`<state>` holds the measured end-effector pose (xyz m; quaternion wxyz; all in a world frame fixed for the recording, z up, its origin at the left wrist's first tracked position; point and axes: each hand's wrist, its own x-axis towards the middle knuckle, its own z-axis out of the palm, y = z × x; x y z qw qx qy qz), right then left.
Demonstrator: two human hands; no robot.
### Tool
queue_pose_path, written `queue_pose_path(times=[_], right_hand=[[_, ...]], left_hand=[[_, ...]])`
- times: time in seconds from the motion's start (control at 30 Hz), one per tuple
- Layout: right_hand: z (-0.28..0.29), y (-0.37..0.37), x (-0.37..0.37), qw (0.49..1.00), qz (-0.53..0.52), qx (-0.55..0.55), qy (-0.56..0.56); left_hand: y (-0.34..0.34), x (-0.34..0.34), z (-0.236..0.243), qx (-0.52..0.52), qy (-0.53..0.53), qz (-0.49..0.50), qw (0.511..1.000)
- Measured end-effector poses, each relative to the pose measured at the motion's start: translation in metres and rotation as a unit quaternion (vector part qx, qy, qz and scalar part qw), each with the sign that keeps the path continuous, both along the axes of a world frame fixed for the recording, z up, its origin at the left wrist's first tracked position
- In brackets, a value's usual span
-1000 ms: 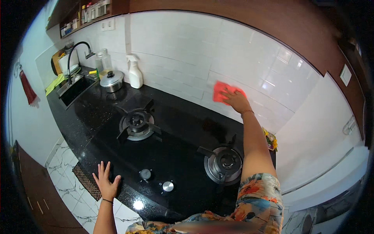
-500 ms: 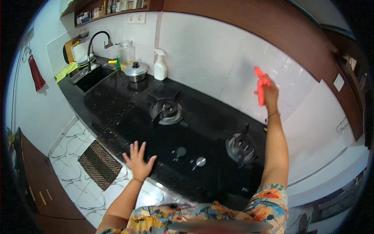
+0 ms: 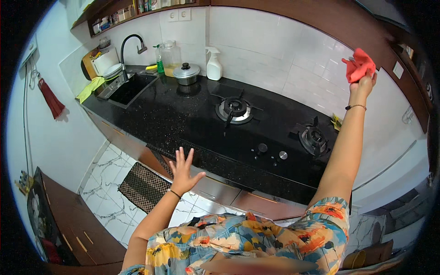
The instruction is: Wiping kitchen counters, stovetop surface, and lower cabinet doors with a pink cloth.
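A crumpled red cloth (image 3: pixel 360 65) is gripped in my right hand (image 3: pixel 363 84), high against the white tiled wall (image 3: pixel 316 55) near its right end, just below the brown upper cabinet. My right arm stretches over the right burner (image 3: pixel 314 138). With fingers spread and nothing in it, my left hand (image 3: pixel 184 173) is at the front edge of the black countertop (image 3: pixel 165 123); whether it touches the edge I cannot tell. Another burner (image 3: pixel 234 108) and two control knobs (image 3: pixel 283 155) lie between my hands.
Along the back wall stand a white spray bottle (image 3: pixel 214 64), a lidded metal pot (image 3: pixel 187 73) and a clear jar (image 3: pixel 171 54). A sink (image 3: pixel 133 88) with a black faucet (image 3: pixel 123 50) is at the left. On the floor lies a striped mat (image 3: pixel 144 187).
My right hand has moved up and to the right along the wall with the red cloth. The view has shifted, and my left hand stays spread by the counter's front edge.
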<state>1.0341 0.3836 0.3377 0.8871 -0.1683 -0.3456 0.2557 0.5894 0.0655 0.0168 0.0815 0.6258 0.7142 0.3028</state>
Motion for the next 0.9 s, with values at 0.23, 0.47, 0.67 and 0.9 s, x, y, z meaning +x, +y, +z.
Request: queue_pose_path(times=[0.23, 0.47, 0.67, 0.9], right_hand=[[-0.006, 0.038, 0.051, 0.997, 0.046, 0.058, 0.027], [-0.021, 0.067, 0.001, 0.99, -0.112, 0.066, 0.049], [-0.045, 0.154, -0.043, 0.993, -0.09, 0.067, -0.027], [-0.069, 0.3, -0.034, 0.945, -0.326, -0.006, 0.009]], left_hand=[[0.035, -0.063, 0.015, 0.007, 0.041, 0.064, 0.997], [0.074, -0.104, 0.006, -0.038, 0.108, 0.09, 0.989], [0.081, -0.101, 0.001, -0.082, 0.144, 0.103, 0.981], [0.084, -0.098, 0.005, -0.095, 0.121, 0.098, 0.983]])
